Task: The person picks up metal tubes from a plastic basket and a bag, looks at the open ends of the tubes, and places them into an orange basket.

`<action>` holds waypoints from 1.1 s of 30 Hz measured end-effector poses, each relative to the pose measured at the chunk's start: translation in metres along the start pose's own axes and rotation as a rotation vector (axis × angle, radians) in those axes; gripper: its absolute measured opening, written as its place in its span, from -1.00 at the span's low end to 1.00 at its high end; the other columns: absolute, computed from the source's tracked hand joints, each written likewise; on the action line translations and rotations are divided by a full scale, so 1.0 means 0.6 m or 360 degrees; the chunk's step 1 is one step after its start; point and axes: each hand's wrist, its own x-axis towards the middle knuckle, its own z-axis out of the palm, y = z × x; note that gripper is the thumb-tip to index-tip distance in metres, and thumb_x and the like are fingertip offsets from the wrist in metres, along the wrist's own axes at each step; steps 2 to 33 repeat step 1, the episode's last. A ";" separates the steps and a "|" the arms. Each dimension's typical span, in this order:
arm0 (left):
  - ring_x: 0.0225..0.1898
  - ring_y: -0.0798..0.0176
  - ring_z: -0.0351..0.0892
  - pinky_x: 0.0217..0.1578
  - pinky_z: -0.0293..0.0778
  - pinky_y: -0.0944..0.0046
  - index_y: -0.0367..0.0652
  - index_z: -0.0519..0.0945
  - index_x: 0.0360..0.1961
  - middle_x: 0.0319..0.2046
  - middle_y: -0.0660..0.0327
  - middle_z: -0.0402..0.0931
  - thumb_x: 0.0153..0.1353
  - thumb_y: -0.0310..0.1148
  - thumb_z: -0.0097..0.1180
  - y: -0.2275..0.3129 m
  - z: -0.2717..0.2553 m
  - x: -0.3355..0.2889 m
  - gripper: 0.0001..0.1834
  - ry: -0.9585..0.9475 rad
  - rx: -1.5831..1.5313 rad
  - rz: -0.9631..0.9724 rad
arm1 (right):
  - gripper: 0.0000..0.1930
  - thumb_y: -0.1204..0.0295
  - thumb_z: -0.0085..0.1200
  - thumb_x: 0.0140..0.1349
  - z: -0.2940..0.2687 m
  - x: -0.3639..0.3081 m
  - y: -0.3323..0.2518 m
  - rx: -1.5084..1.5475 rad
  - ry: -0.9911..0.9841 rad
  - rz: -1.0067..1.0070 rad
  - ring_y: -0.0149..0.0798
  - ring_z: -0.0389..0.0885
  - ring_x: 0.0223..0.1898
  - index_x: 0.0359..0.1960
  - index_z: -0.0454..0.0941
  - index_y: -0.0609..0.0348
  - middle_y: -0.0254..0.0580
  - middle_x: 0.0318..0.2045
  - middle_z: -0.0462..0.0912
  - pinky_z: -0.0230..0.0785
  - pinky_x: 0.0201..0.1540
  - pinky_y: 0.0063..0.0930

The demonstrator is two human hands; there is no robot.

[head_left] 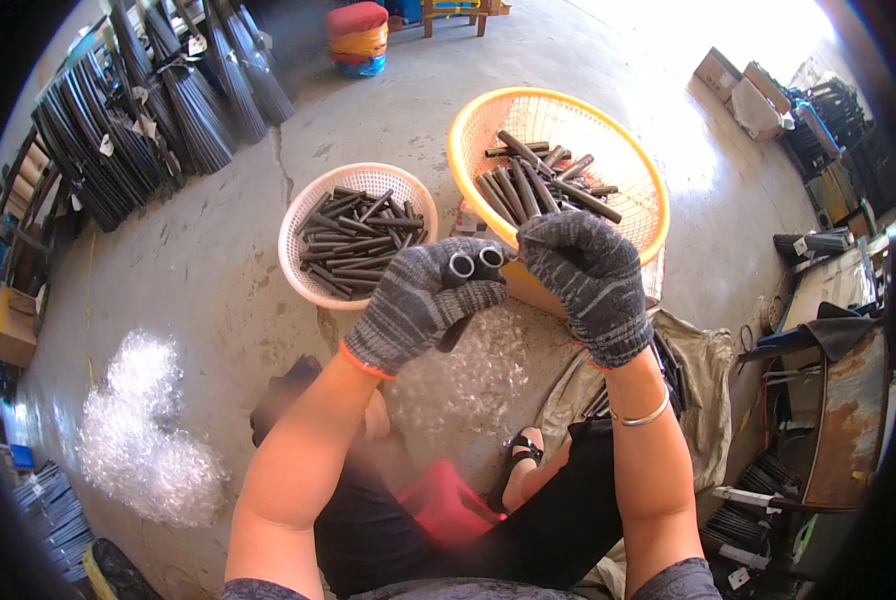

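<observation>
My left hand (418,300), in a grey knitted glove with an orange cuff, is closed around two dark tubes (476,261). Their round, pale-rimmed ends point up at me, and part of a tube shows below the fist. Close beside those ends is my right hand (586,280), gloved the same way, its fingers curled in a pinch; whatever they grip is too small or hidden to name. Beyond the left hand stands a white plastic basket (293,225) filled with short dark tubes (353,245). A larger orange basket (653,180) behind the right hand holds more dark tubes (528,185).
Clear plastic scraps lie in a heap (148,440) at the left and are scattered (468,370) between my legs. A beige sack (703,370) with dark tubes sits at my right. Bundled long black rods (148,120) stand far left, and a red-topped stool (358,35) stands farther back.
</observation>
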 end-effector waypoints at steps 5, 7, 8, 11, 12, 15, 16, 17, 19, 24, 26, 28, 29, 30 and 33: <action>-0.33 0.49 0.52 -0.28 0.48 0.43 -0.21 0.61 -0.08 -0.33 0.31 0.63 0.03 -0.46 0.32 0.000 0.005 0.003 -0.63 -0.0017 0.0008 -0.0008 | -0.84 0.66 0.15 0.09 -0.006 0.000 0.005 -0.0081 -0.0042 -0.0088 -0.39 0.57 -0.23 -0.28 0.58 0.22 -0.22 -0.28 0.63 0.43 -0.07 -0.51; -0.33 0.49 0.52 -0.28 0.48 0.43 -0.21 0.61 -0.08 -0.33 0.31 0.63 0.03 -0.46 0.32 0.000 0.005 0.003 -0.63 -0.0017 0.0008 -0.0008 | -0.84 0.66 0.15 0.09 -0.006 0.000 0.005 -0.0081 -0.0042 -0.0088 -0.39 0.57 -0.23 -0.28 0.58 0.22 -0.22 -0.28 0.63 0.43 -0.07 -0.51; -0.33 0.49 0.52 -0.28 0.48 0.43 -0.21 0.61 -0.08 -0.33 0.31 0.63 0.03 -0.46 0.32 0.000 0.005 0.003 -0.63 -0.0017 0.0008 -0.0008 | -0.84 0.66 0.15 0.09 -0.006 0.000 0.005 -0.0081 -0.0042 -0.0088 -0.39 0.57 -0.23 -0.28 0.58 0.22 -0.22 -0.28 0.63 0.43 -0.07 -0.51; -0.33 0.49 0.52 -0.28 0.48 0.43 -0.21 0.61 -0.08 -0.33 0.31 0.63 0.03 -0.46 0.32 0.000 0.005 0.003 -0.63 -0.0017 0.0008 -0.0008 | -0.84 0.66 0.15 0.09 -0.006 0.000 0.005 -0.0081 -0.0042 -0.0088 -0.39 0.57 -0.23 -0.28 0.58 0.22 -0.22 -0.28 0.63 0.43 -0.07 -0.51; -0.33 0.49 0.52 -0.28 0.48 0.43 -0.21 0.61 -0.08 -0.33 0.31 0.63 0.03 -0.46 0.32 0.000 0.005 0.003 -0.63 -0.0017 0.0008 -0.0008 | -0.84 0.66 0.15 0.09 -0.006 0.000 0.005 -0.0081 -0.0042 -0.0088 -0.39 0.57 -0.23 -0.28 0.58 0.22 -0.22 -0.28 0.63 0.43 -0.07 -0.51; -0.33 0.49 0.52 -0.28 0.48 0.43 -0.21 0.61 -0.08 -0.33 0.31 0.63 0.03 -0.46 0.32 0.000 0.005 0.003 -0.63 -0.0017 0.0008 -0.0008 | -0.84 0.66 0.15 0.09 -0.006 0.000 0.005 -0.0081 -0.0042 -0.0088 -0.39 0.57 -0.23 -0.28 0.58 0.22 -0.22 -0.28 0.63 0.43 -0.07 -0.51; -0.33 0.49 0.52 -0.28 0.48 0.43 -0.21 0.61 -0.08 -0.33 0.31 0.63 0.03 -0.46 0.32 0.000 0.005 0.003 -0.63 -0.0017 0.0008 -0.0008 | -0.84 0.66 0.15 0.09 -0.006 0.000 0.005 -0.0081 -0.0042 -0.0088 -0.39 0.57 -0.23 -0.28 0.58 0.22 -0.22 -0.28 0.63 0.43 -0.07 -0.51; -0.33 0.49 0.52 -0.28 0.48 0.43 -0.21 0.61 -0.08 -0.33 0.31 0.63 0.03 -0.46 0.32 0.000 0.005 0.003 -0.63 -0.0017 0.0008 -0.0008 | -0.84 0.66 0.15 0.09 -0.006 0.000 0.005 -0.0081 -0.0042 -0.0088 -0.39 0.57 -0.23 -0.28 0.58 0.22 -0.22 -0.28 0.63 0.43 -0.07 -0.51; -0.33 0.49 0.52 -0.28 0.48 0.43 -0.21 0.61 -0.08 -0.33 0.31 0.63 0.03 -0.46 0.32 0.000 0.005 0.003 -0.63 -0.0017 0.0008 -0.0008 | -0.84 0.66 0.15 0.09 -0.006 0.000 0.005 -0.0081 -0.0042 -0.0088 -0.39 0.57 -0.23 -0.28 0.58 0.22 -0.22 -0.28 0.63 0.43 -0.07 -0.51; -0.33 0.49 0.52 -0.28 0.48 0.43 -0.21 0.61 -0.08 -0.33 0.31 0.63 0.03 -0.46 0.32 0.000 0.005 0.003 -0.63 -0.0017 0.0008 -0.0008 | -0.84 0.66 0.15 0.09 -0.006 0.000 0.005 -0.0081 -0.0042 -0.0088 -0.39 0.57 -0.23 -0.28 0.58 0.22 -0.22 -0.28 0.63 0.43 -0.07 -0.51; -0.33 0.49 0.52 -0.28 0.48 0.43 -0.21 0.61 -0.08 -0.33 0.31 0.63 0.03 -0.46 0.32 0.000 0.005 0.003 -0.63 -0.0017 0.0008 -0.0008 | -0.84 0.66 0.15 0.09 -0.006 0.000 0.005 -0.0081 -0.0042 -0.0088 -0.39 0.57 -0.23 -0.28 0.58 0.22 -0.22 -0.28 0.63 0.43 -0.07 -0.51; -0.33 0.49 0.52 -0.28 0.48 0.43 -0.21 0.61 -0.08 -0.33 0.31 0.63 0.03 -0.46 0.32 0.000 0.005 0.003 -0.63 -0.0017 0.0008 -0.0008 | -0.84 0.66 0.15 0.09 -0.006 0.000 0.005 -0.0081 -0.0042 -0.0088 -0.39 0.57 -0.23 -0.28 0.58 0.22 -0.22 -0.28 0.63 0.43 -0.07 -0.51; -0.33 0.49 0.52 -0.28 0.48 0.43 -0.21 0.61 -0.08 -0.33 0.31 0.63 0.03 -0.46 0.32 0.000 0.005 0.003 -0.63 -0.0017 0.0008 -0.0008 | -0.84 0.66 0.15 0.09 -0.006 0.000 0.005 -0.0081 -0.0042 -0.0088 -0.39 0.57 -0.23 -0.28 0.58 0.22 -0.22 -0.28 0.63 0.43 -0.07 -0.51; -0.33 0.49 0.52 -0.28 0.48 0.43 -0.21 0.61 -0.08 -0.33 0.31 0.63 0.03 -0.46 0.32 0.000 0.005 0.003 -0.63 -0.0017 0.0008 -0.0008 | -0.84 0.66 0.15 0.09 -0.006 0.000 0.005 -0.0081 -0.0042 -0.0088 -0.39 0.57 -0.23 -0.28 0.58 0.22 -0.22 -0.28 0.63 0.43 -0.07 -0.51; -0.33 0.49 0.52 -0.28 0.48 0.43 -0.21 0.61 -0.08 -0.33 0.31 0.63 0.03 -0.46 0.32 0.000 0.005 0.003 -0.63 -0.0017 0.0008 -0.0008 | -0.84 0.66 0.15 0.09 -0.006 0.000 0.005 -0.0081 -0.0042 -0.0088 -0.39 0.57 -0.23 -0.28 0.58 0.22 -0.22 -0.28 0.63 0.43 -0.07 -0.51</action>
